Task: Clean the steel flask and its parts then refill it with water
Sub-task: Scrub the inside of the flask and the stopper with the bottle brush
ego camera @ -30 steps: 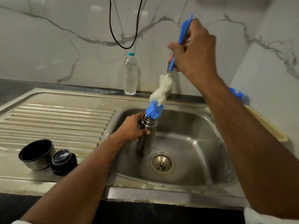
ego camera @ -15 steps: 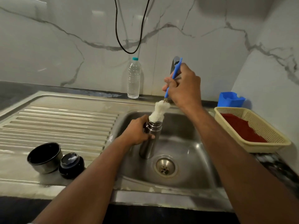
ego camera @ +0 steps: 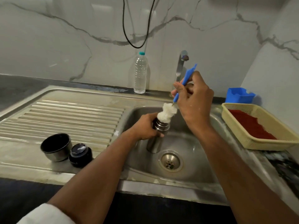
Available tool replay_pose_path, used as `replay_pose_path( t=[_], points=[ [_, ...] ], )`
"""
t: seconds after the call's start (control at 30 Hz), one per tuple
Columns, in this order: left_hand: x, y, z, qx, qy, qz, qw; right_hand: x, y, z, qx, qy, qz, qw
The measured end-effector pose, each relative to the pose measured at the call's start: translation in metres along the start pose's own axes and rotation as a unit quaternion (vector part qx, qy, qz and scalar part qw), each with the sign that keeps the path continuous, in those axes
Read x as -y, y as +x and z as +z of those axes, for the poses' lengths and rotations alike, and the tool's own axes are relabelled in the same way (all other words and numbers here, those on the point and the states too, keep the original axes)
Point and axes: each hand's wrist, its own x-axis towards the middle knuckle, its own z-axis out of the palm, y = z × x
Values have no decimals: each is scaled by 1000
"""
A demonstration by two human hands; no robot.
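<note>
**In the sink basin: brush lined up with the flask's mouth**

Inside the steel sink (ego camera: 199, 160), just behind and left of the drain (ego camera: 170, 162), the steel flask (ego camera: 156, 136) stands with its base on the basin floor and its open mouth tipped slightly up and to the right. The left hand (ego camera: 145, 126) wraps around the flask's upper body just below the threaded neck, holding it steady. Above and to the right of the sink's drain, the right hand (ego camera: 193, 101) pinches the blue handle of a bottle brush (ego camera: 166, 112) between thumb and fingers. The brush's long axis slants down and left, closely matching the flask's tilt, and its white foam head sits at the mouth; how deep the tip reaches inside cannot be seen. The right hand is the one placed to drive the brush along that shared line. On the sink's draining board, to the left, the flask's cup (ego camera: 55, 147) stands touching the black stopper (ego camera: 80, 155).
</note>
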Motion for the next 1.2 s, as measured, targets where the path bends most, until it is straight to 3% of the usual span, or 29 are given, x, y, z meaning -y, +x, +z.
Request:
replay_pose_path(
  t=[0.2,0.33,0.53,0.67,0.8,0.97,1.1,1.2],
  points=[
    [-2,4,2,7,6,18,1000,-7,-21,6,43,-7,-14,999],
    [-1,5,4,12,28,43,999,-21,-33,15,114,-49,26,992],
    [3,10,5,16,24,36,999,-17,-18,-1,-5,17,15,1000],
    [3,12,6,21,36,41,998,-29,-29,8,103,3,71,992],
    [4,11,3,26,14,25,999,-18,-16,0,15,52,24,998],
    [1,9,2,32,16,24,999,-20,-33,13,134,3,0,991],
    [4,9,2,37,15,29,999,-8,-28,6,47,21,-94,994],
    [2,9,1,45,24,22,998,-4,-37,15,43,-20,-130,990]
  ],
)
